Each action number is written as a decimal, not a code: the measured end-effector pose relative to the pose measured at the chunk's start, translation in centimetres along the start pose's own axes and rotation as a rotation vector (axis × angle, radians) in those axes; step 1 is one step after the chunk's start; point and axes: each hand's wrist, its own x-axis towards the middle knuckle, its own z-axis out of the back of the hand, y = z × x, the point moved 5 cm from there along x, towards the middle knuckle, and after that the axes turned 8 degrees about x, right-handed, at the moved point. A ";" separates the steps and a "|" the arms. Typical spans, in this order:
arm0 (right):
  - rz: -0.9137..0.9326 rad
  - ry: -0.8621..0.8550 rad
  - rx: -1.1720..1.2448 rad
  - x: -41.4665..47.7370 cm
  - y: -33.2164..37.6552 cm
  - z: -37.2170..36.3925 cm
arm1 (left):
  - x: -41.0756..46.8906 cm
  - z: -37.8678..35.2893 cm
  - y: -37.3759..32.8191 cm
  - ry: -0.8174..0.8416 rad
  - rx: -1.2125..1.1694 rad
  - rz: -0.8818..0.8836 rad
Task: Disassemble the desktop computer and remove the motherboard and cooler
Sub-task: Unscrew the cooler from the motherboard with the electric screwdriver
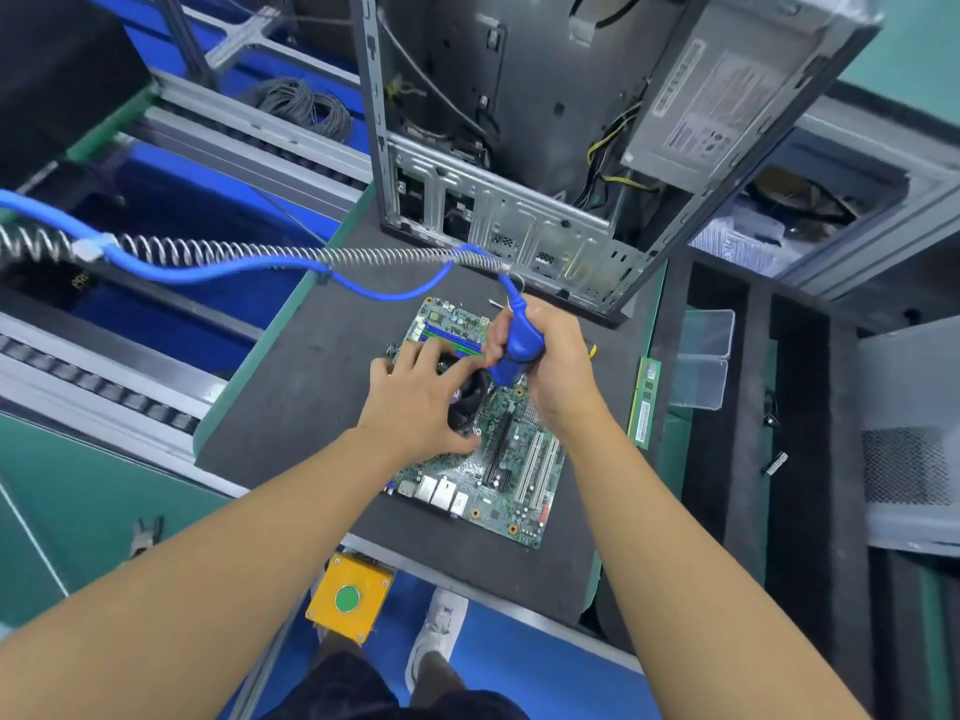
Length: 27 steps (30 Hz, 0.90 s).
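Observation:
The green motherboard (511,470) lies flat on the dark mat (291,407), out of the case. Its black cooler (470,394) sits on the board's left half, mostly hidden under my left hand (421,402), whose fingers rest spread over the cooler's top. My right hand (556,366) grips a blue electric screwdriver (514,350) held upright, its tip down at the cooler's right edge. A blue cable and a coiled spring line (208,252) run from the screwdriver off to the left. The open computer case (545,148) stands behind the board with its power supply (717,106) still inside.
A green RAM stick (644,402) lies right of the board beside clear plastic trays (704,361). A perforated side panel (909,439) leans at far right. Conveyor rails (156,366) run along the left. A yellow box with a green button (348,597) and cutters (145,532) sit near me.

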 end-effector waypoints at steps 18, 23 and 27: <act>-0.055 -0.034 -0.105 0.6 0.1 -1.0 | 0.0 -0.3 0.0 -0.011 -0.001 -0.010; -0.060 -0.006 -0.130 0.8 -0.2 -1.1 | 0.1 -0.1 0.0 -0.001 0.005 -0.007; -0.041 -0.013 -0.114 0.8 0.1 -1.1 | -0.1 -0.1 0.0 -0.012 0.010 -0.005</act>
